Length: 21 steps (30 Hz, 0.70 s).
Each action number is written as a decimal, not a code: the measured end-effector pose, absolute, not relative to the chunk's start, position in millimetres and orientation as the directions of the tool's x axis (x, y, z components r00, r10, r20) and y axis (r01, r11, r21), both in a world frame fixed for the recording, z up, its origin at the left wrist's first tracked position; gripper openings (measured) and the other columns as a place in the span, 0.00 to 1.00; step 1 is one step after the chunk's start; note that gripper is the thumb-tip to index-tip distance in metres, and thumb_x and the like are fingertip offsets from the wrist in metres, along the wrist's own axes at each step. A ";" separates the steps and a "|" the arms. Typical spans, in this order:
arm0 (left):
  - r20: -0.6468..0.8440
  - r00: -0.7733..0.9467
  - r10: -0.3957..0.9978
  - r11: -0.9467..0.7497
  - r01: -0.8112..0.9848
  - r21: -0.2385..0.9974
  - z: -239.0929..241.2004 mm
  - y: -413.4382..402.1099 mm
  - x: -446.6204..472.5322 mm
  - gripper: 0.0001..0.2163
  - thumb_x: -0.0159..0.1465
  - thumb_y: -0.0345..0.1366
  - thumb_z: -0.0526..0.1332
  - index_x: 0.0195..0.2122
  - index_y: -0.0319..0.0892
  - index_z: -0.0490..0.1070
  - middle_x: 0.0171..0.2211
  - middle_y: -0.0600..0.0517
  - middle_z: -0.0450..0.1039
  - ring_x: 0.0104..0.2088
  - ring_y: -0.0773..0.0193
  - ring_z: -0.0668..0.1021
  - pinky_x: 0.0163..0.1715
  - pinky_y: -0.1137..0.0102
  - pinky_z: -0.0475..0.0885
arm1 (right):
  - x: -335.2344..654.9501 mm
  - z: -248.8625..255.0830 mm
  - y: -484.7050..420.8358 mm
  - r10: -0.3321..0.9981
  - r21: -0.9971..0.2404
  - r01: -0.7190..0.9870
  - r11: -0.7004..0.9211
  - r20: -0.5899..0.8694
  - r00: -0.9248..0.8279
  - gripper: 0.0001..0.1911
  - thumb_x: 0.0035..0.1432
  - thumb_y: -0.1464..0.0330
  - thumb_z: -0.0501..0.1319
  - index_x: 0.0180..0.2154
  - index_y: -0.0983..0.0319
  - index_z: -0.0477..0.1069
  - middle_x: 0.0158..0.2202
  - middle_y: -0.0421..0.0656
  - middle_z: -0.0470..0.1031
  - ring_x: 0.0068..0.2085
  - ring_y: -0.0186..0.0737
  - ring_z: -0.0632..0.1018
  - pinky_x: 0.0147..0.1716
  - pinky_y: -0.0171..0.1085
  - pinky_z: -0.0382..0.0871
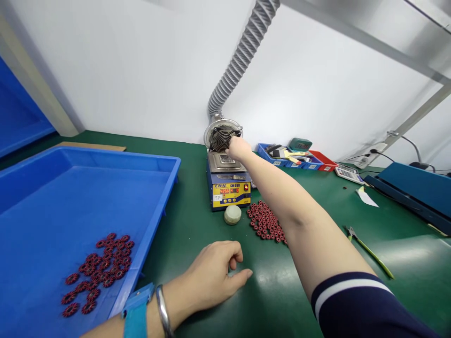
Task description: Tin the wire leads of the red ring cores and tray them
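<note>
Right hand at fan (left hand idle)

The bench top is a green mat, smooth with a soft sheen that catches light near the right side. The blue tray looks like moulded plastic, slightly glossy. The small coils in it show shiny reddish wound wire. The fan guard is bright bare wire metal, and the hose above it is ribbed grey, dull. The solder pot has a brushed metal top and painted blue casing. A polished metal bangle sits on the left wrist beside a matt blue strap.
</note>
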<state>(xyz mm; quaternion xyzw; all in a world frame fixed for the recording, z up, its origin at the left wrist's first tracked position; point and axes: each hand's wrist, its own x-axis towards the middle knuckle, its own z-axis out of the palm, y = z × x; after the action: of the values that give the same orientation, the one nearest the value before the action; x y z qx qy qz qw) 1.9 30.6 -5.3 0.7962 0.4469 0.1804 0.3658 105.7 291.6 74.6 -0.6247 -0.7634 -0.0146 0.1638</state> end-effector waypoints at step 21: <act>-0.043 0.352 0.935 0.038 0.019 0.999 2.2 27.9 9.4 0.16 0.51 0.41 0.67 0.36 0.39 0.66 0.27 0.56 0.68 0.27 0.69 0.70 0.28 0.74 0.66 | 171.6 3.7 40.5 0.940 -0.952 0.023 0.306 0.299 -0.167 0.08 0.47 0.68 0.66 0.32 0.60 0.71 0.32 0.41 0.76 0.33 0.37 0.78 0.36 0.38 0.74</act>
<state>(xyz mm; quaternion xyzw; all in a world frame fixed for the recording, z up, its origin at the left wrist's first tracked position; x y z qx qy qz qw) 9.4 27.9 2.2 0.5739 0.4157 0.3892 0.5885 171.6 40.5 3.7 -0.3872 -0.6217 0.4437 0.5164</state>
